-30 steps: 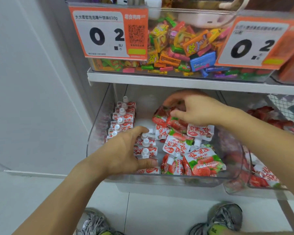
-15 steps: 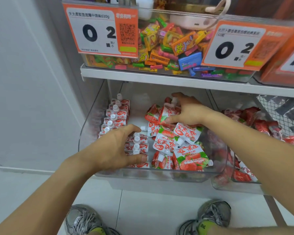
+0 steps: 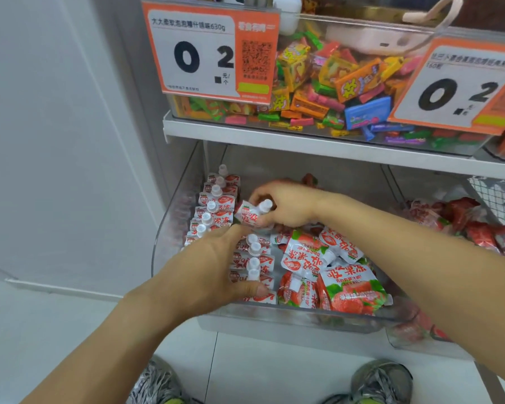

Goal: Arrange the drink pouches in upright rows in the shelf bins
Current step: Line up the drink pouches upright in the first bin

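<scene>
The right hand [image 3: 286,207] reaches into the clear bin [image 3: 169,228] on the lower shelf, its fingers curled around one drink pouch [image 3: 250,214]. That pouch is tilted, white cap pointing up and to the right, and sits just beside the upright row along the bin's left wall.

That left row [image 3: 215,205] runs from the back of the bin toward the front, each pouch standing with its white cap up. A second, shorter row [image 3: 254,260] stands next to it toward the front.

The left hand [image 3: 207,272] spreads over this second row. The thumb lies along the front pouch near the bin's front edge, and the forefinger stretches toward the held pouch. The fingers look straight and pressed against the pouches rather than wrapped round one, though the back of the hand hides part of the contact.

To the right of the rows, loose pouches [image 3: 333,272] lie flat and jumbled, printed with strawberries and red lettering, some face up and some overlapping.

A neighbouring bin [image 3: 414,336] on the right holds more red pouches in a heap.

On the shelf [image 3: 303,144] above, a clear box holds a pile of small candies [image 3: 327,88] in mixed colours. Two orange price tags [image 3: 210,53] hang on its front, each reading 0 2.

Grey shoes [image 3: 382,380] show on the pale floor below.
</scene>
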Motion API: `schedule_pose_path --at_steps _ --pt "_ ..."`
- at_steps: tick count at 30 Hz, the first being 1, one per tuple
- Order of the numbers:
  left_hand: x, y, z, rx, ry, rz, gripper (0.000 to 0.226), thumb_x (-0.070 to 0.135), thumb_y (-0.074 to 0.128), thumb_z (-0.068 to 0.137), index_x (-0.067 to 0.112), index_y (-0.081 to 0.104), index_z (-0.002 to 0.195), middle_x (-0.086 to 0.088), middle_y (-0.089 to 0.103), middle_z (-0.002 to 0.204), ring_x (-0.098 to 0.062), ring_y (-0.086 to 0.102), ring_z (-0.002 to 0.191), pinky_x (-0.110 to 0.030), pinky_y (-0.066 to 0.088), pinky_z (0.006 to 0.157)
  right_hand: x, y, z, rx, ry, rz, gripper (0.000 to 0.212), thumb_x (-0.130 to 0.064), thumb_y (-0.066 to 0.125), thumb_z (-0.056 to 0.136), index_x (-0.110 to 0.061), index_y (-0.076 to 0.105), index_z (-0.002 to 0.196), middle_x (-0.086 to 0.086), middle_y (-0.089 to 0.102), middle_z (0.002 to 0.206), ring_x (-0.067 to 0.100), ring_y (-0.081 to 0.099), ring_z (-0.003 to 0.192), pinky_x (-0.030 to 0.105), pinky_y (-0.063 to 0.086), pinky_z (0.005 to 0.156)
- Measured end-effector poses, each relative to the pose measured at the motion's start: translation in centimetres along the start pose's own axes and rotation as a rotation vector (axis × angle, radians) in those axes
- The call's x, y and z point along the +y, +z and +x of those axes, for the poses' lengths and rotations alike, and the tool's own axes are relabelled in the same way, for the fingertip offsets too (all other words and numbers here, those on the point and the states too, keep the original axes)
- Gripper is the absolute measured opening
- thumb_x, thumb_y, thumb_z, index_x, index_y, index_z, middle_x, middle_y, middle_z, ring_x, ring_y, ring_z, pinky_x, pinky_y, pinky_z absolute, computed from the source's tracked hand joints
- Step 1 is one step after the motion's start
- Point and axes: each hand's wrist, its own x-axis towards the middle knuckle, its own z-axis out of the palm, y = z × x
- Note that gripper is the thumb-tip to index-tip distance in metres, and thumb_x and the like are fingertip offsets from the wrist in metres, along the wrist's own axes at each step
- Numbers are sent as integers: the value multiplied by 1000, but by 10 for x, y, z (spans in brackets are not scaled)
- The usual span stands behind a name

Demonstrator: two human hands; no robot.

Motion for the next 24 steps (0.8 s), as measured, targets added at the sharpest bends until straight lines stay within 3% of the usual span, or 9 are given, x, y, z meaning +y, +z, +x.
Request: schedule_pose_path --at_steps 3,6,8,10,14,17,19,22,24 --pt "-2 2 -3 22 -18 16 95 67 74 63 36 28 141 18 43 133 -5 46 119 -23 42 100 3 -10 0 -141 -44 -75 20 -23 72 89 -10 68 104 7 71 93 19 64 76 29 54 70" --pt "-2 0 1 48 1 0 107 64 80 57 35 22 144 21 35 134 3 40 113 -15 35 96 8 -1 -2 -164 -82 -174 13 -24 69 90 -12 66 93 6 70 88 23 64 78 45 55 78" --pt "-2 -2 4 23 11 -16 116 62 82 54 35 18 147 25 28 137 9 32 113 -9 28 96 13 1 -7 -206 -88 -16 13 -16 65 92 -15 65 105 1 74 101 18 68 91 40 55 89" --pt "-2 -3 7 -20 15 -26 122 63 82 52 33 14 149 24 23 144 11 26 117 -3 22 97 15 -1 -14 -228 -65 254 31 -11 64 94 -16 61 125 -3 72 117 6 67 104 27 52 97" --pt "3 -8 13 -82 -14 -72 123 64 81 53 37 8 149 38 15 133 12 22 119 11 18 84 14 12 -13 -123 -108 200 29 -17 68 93 -15 66 122 -3 72 117 2 67 103 28 51 99" --pt "5 -10 18 -118 -40 -78 120 64 81 53 38 13 148 28 26 144 1 33 130 -9 29 101 16 8 -11 -208 -136 187 36 -7 65 93 -13 63 128 -3 67 125 4 63 111 22 49 100" --pt "5 -11 21 -152 -73 -58 117 64 80 54 37 18 148 18 33 149 -5 38 132 -19 34 105 24 -6 -8 -145 -118 144 39 -5 64 92 -15 62 130 -4 66 123 7 63 113 23 49 99" --pt "4 -10 22 -157 -86 -41 116 67 79 53 36 20 148 14 32 151 -6 37 134 -22 34 107 42 -19 0 100 -108 -88 40 -18 75 84 -19 65 123 -4 68 116 14 64 109 31 52 96" --pt "3 -9 22 -161 -86 -48 115 67 78 54 36 20 148 15 32 151 -6 38 134 -22 34 107 50 -17 5 59 -117 -305 62 -39 83 74 -22 61 130 -1 61 129 19 57 118 36 47 100"
